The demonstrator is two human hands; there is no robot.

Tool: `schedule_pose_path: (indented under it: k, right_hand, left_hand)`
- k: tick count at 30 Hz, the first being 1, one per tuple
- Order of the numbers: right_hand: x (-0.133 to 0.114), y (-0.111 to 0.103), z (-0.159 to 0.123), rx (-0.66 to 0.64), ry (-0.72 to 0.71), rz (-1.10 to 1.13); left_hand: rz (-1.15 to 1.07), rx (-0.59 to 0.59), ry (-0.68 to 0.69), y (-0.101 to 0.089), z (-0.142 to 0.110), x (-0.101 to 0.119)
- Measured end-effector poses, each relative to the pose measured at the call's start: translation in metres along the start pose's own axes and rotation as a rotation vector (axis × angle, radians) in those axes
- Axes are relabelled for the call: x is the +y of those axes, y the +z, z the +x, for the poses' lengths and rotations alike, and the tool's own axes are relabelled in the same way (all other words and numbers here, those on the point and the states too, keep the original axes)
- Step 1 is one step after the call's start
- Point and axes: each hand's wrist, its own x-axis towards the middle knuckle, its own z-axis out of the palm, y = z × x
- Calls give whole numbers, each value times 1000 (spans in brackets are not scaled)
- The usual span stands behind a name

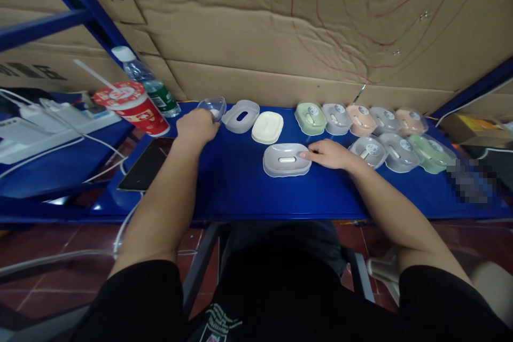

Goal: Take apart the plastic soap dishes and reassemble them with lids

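My left hand (197,127) has its fingers closed around the edge of a clear plastic lid (216,104), at the back left of the blue table. In front of me lies a grey plastic soap dish (276,161) with a white bar across its middle slot. My right hand (332,154) pinches its right rim, thumb on top; the other fingers are partly hidden. Beside the lid sits a grey tray with an oval slot (249,117). To that tray's right is a cream-coloured shallow tray (267,126).
Several lidded soap dishes in green (310,117), grey and peach (361,119) stand in two rows at right. A red paper cup (146,115), a water bottle (158,91), a dark tablet (146,165) and a power strip (80,131) with cables are left. Cardboard (240,21) walls the back.
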Motion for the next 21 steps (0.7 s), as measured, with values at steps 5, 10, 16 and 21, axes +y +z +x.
schedule_pose_path:
  k: [5,10,16,21]
  right_hand:
    - [0,-1,-1,-3,0,3]
    - [1,0,0,1,-12,-20]
    - [1,3,-2,228,35,-72]
    - [1,4,-4,606,-80,28]
  left_hand:
    - [-34,1,-83,-2,3,1]
    - [-300,289,-98,-6,2,1]
    - [-820,638,177,-2,-11,29]
    - [-1056,373,398,6,-45,71]
